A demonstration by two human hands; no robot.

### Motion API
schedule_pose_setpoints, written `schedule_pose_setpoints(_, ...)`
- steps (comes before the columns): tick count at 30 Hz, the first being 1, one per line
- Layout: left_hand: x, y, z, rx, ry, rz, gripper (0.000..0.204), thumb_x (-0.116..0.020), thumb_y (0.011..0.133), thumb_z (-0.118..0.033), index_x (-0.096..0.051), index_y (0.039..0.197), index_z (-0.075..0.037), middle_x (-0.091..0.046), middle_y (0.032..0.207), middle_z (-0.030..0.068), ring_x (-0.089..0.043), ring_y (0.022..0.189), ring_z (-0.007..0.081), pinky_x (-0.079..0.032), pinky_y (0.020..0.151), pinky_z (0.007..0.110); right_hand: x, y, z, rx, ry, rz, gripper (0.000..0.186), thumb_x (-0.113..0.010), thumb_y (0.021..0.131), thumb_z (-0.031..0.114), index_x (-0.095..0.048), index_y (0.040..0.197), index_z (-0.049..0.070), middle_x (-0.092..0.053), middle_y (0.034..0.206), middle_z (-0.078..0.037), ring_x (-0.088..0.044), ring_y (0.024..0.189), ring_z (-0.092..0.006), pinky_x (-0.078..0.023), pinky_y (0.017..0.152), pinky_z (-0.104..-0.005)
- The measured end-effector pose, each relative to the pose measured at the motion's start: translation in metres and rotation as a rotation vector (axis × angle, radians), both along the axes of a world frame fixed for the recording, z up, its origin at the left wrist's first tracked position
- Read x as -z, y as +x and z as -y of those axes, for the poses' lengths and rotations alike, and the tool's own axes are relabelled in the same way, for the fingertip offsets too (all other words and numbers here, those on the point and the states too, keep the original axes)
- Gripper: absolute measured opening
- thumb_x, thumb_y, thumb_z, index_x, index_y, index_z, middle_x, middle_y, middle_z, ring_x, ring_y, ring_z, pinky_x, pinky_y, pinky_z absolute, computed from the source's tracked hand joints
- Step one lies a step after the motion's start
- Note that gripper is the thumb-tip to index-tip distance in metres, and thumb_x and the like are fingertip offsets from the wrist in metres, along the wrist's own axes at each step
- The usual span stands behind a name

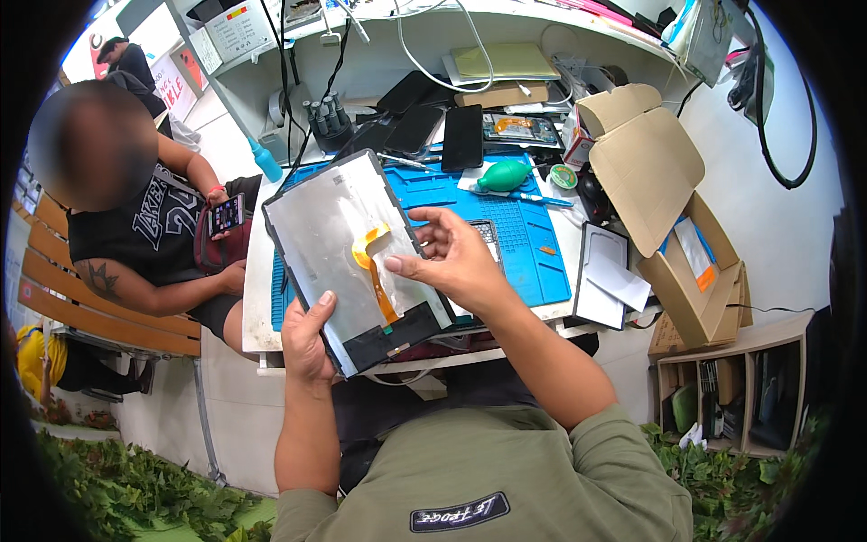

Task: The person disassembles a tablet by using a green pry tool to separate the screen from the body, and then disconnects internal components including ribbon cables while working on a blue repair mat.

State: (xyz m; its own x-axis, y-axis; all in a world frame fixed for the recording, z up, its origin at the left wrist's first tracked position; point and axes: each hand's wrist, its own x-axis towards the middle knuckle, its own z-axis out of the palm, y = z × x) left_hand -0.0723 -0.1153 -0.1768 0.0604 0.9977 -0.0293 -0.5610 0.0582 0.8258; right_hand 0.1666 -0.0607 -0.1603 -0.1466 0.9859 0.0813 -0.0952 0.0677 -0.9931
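Observation:
A thin tablet screen panel (312, 226) with a silvery back and black edges is tilted up in front of me. My left hand (309, 339) grips its lower left corner, thumb on the back face. A yellow-orange flex cable (383, 294) curls over the panel's middle and runs down to a black strip. My right hand (456, 262) is at the panel's right edge, its thumb over the silvery face close to the cable. Its fingers are bent and apart from the thumb, with nothing visible between them. Behind it, an opened device frame (489, 237) lies partly hidden on the blue repair mat (533, 262).
A green air blower (503, 176), a dark phone (462, 137) and an opened device (521, 130) lie toward the back. On the right are a white tray (601, 294) and an open cardboard box (691, 307). A person holding a phone (226, 216) sits at left.

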Motion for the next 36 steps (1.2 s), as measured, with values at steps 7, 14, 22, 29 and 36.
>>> schedule_pose_setpoints(7,0.005,0.001,0.002,0.045,-0.019,0.020,0.039,-0.062,0.106,-0.009,-0.057,0.141,0.009,-0.073,0.127,0.0200,-0.076,0.109,0.0251,-0.062,0.099,0.038,-0.006,-0.008,-0.004,-0.086,-0.111,0.026,0.088,-0.104,0.072,0.033,-0.058,0.130,-0.012,-0.074,0.118,-0.022,-0.074,0.110,-0.0226,-0.060,0.097,-0.0361)
schedule_pose_setpoints(14,0.009,-0.001,0.005,0.067,-0.008,-0.051,0.038,-0.062,0.106,-0.009,-0.059,0.140,0.008,-0.073,0.129,0.0204,-0.076,0.110,0.0252,-0.063,0.097,0.039,0.006,-0.009,-0.004,-0.039,-0.062,0.079,0.085,-0.106,0.070,0.032,-0.060,0.128,-0.009,-0.075,0.117,-0.017,-0.074,0.106,-0.0198,-0.061,0.095,-0.0348)
schedule_pose_setpoints(22,0.015,0.000,0.004,0.051,-0.063,-0.018,0.043,-0.064,0.105,-0.009,-0.056,0.143,0.008,-0.071,0.133,0.0204,-0.074,0.115,0.0254,-0.059,0.102,0.038,0.006,-0.009,0.000,-0.017,-0.068,0.140,0.078,-0.106,0.071,0.029,-0.061,0.124,-0.007,-0.076,0.112,-0.016,-0.075,0.101,-0.0190,-0.062,0.091,-0.0342)
schedule_pose_setpoints(29,0.013,-0.005,0.002,0.053,-0.049,0.050,0.052,-0.063,0.104,-0.006,-0.048,0.152,0.007,-0.067,0.139,0.0208,-0.070,0.123,0.0268,-0.056,0.108,0.040,0.007,-0.013,0.000,-0.045,-0.016,0.100,0.076,-0.105,0.072,0.027,-0.060,0.125,-0.005,-0.075,0.116,-0.016,-0.075,0.104,-0.0192,-0.062,0.092,-0.0343)
schedule_pose_setpoints(36,-0.008,-0.004,-0.010,-0.565,0.462,-0.761,0.064,-0.076,0.096,-0.004,-0.050,0.155,0.002,-0.051,0.154,0.0192,-0.057,0.136,0.0296,-0.047,0.114,0.039,-0.007,-0.024,-0.001,-0.136,-0.023,0.135,0.076,-0.104,0.073,0.028,-0.060,0.125,-0.004,-0.074,0.120,-0.014,-0.071,0.113,-0.0180,-0.058,0.101,-0.0351)
